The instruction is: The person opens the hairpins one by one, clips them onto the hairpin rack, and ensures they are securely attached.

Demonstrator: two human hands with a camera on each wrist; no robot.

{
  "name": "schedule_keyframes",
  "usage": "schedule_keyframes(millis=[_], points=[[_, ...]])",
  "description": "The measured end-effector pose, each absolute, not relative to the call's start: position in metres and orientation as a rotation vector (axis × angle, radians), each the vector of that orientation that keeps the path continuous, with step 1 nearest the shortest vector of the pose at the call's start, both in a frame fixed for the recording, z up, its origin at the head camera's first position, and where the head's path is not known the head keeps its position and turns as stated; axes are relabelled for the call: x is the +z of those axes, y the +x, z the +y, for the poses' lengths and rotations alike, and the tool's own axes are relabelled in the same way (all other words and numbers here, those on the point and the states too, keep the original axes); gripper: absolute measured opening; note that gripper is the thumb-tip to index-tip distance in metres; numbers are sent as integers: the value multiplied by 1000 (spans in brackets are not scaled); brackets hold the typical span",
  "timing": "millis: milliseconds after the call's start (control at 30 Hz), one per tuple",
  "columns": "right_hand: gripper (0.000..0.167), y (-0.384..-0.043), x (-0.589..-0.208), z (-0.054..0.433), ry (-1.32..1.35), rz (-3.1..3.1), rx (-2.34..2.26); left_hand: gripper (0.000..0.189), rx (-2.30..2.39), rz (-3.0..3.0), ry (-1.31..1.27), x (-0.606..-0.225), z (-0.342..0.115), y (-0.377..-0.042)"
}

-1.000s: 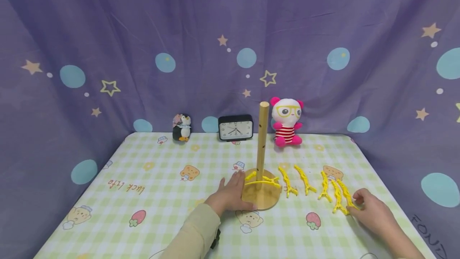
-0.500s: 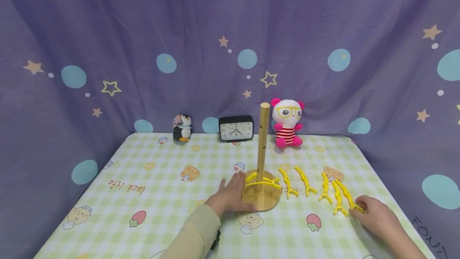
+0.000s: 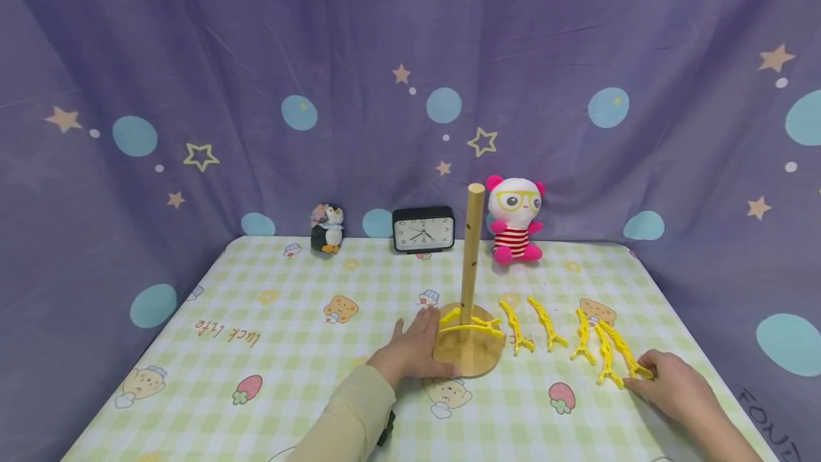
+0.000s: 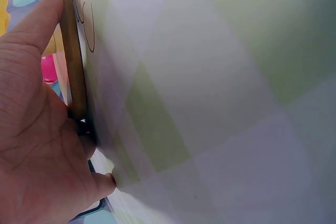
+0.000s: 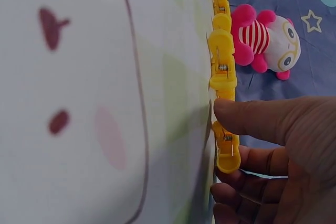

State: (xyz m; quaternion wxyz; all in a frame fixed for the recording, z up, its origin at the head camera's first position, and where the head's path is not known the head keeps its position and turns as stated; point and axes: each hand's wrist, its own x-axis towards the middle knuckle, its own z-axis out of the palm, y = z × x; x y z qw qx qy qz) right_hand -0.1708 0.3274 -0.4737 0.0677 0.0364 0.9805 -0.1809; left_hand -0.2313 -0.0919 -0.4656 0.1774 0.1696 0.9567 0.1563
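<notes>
My left hand (image 3: 410, 349) grips the left edge of the round base of a wooden stand (image 3: 471, 361), thumb along its front rim. An upright post (image 3: 472, 255) rises from the base, with small dark holes along it. Yellow plastic strips (image 3: 463, 329) cross the base at the post's foot. My right hand (image 3: 673, 385) pinches the forked near end of the rightmost yellow clip strip (image 3: 618, 342) between thumb and fingers. Up close in the right wrist view, this yellow strip (image 5: 228, 161) carries small metal springs. Other yellow strips (image 3: 605, 355) lie close to its left.
Two more yellow strips (image 3: 546, 323) lie between the stand and the right-hand group. At the table's back stand a penguin figure (image 3: 328, 229), a black clock (image 3: 423, 229) and a pink-and-white plush panda (image 3: 515, 219). A checked cloth (image 3: 308, 405) covers the table; a purple curtain (image 3: 359, 41) hangs behind.
My right thumb and fingers have closed on the rightmost yellow strip's near end, which has shifted slightly right, away from its neighbour. The left hand keeps its place on the base.
</notes>
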Motion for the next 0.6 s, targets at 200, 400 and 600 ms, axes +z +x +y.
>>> schedule_keyframes(millis=[200,400,600], points=[[59,-169,-473,329,144,2960,-584,112,442,2700,482,-466,-92,-231],[55,-168,-471,329,237,2951,-655,112,436,2708,488,-467,-92,-231],[43,-165,-465,324,278,3042,-789,112,431,2710,497,-468,-92,-232]])
